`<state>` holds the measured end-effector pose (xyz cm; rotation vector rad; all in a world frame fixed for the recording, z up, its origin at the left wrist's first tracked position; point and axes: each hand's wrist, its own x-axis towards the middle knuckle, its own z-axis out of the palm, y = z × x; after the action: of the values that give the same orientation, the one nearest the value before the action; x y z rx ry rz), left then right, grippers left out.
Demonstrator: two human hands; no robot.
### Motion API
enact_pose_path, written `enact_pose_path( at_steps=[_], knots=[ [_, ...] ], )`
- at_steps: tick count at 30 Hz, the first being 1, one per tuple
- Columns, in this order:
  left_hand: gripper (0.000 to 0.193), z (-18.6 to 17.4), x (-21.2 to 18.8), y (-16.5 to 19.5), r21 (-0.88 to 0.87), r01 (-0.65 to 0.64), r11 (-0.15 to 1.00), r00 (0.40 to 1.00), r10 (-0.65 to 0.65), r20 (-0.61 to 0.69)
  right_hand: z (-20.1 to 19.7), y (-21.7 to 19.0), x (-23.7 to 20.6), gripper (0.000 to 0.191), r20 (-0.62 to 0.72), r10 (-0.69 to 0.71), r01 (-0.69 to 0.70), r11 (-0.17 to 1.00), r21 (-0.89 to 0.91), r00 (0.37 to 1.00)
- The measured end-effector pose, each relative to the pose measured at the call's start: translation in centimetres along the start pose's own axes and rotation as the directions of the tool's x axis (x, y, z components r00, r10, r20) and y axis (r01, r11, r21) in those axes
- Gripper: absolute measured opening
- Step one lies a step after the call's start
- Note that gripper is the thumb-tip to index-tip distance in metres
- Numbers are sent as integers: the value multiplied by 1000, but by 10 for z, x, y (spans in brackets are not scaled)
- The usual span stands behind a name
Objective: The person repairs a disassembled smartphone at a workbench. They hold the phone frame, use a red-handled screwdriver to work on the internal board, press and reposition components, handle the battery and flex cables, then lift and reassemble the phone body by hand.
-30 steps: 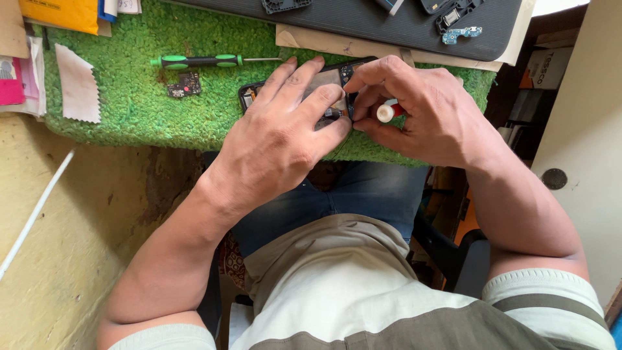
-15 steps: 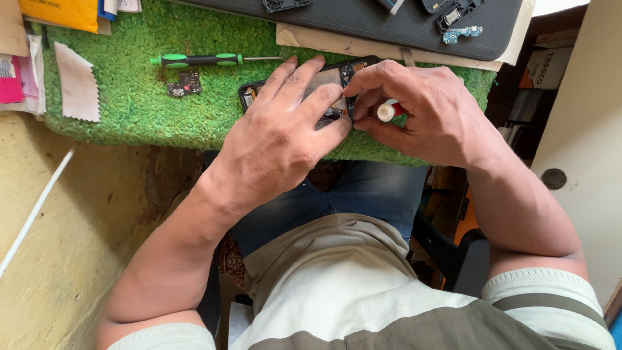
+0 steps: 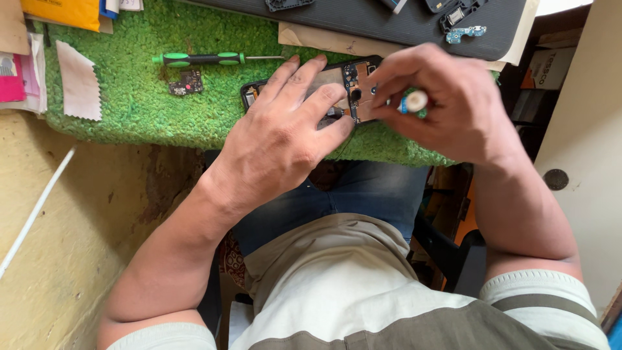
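An opened phone (image 3: 353,84) lies face down on a green fuzzy mat (image 3: 129,110), its inner boards showing. My left hand (image 3: 285,136) lies flat across it, fingers spread, pressing it onto the mat. My right hand (image 3: 447,104) is closed around a small screwdriver with a white cap (image 3: 416,100) and green grip, held upright over the phone's right end. The screwdriver tip is hidden behind my fingers.
A green-handled screwdriver (image 3: 201,59) and a small circuit board (image 3: 186,83) lie on the mat left of the phone. A dark tray (image 3: 389,26) with small phone parts sits behind. A cloth scrap (image 3: 79,81), papers and a yellow packet lie at far left.
My right hand has lifted a little and shifted right with the small screwdriver. My left hand stays on the phone.
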<state>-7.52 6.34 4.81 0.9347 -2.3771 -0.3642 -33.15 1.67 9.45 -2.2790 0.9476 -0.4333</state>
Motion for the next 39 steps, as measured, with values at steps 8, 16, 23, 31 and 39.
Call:
enact_pose_path(
  at_steps=[8, 16, 23, 31, 39],
  knots=[
    [21, 0, 0, 0, -15, 0, 1000, 1000, 0, 1, -19, 6, -8, 36, -127, -27, 18, 997, -76, 992],
    [23, 1, 1, 0, -14, 2, 1000, 1000, -2, 1, -19, 1, -4, 39, -107, -11, -1, 994, -113, 994],
    [24, 1, 1, 1, -4, -2, 1000, 1000, 2, -7, -17, 1, -7, 40, -9, 140, -140, 990, 9, 990],
    [23, 3, 4, 0, 15, -3, 1000, 1000, 3, -16, -17, 10, -12, 42, 12, 77, -77, 995, -60, 997],
    [22, 2, 3, 0, 21, 5, 1000, 1000, -5, -16, -18, 10, -9, 41, 34, 64, -62, 996, -67, 997]
  ],
)
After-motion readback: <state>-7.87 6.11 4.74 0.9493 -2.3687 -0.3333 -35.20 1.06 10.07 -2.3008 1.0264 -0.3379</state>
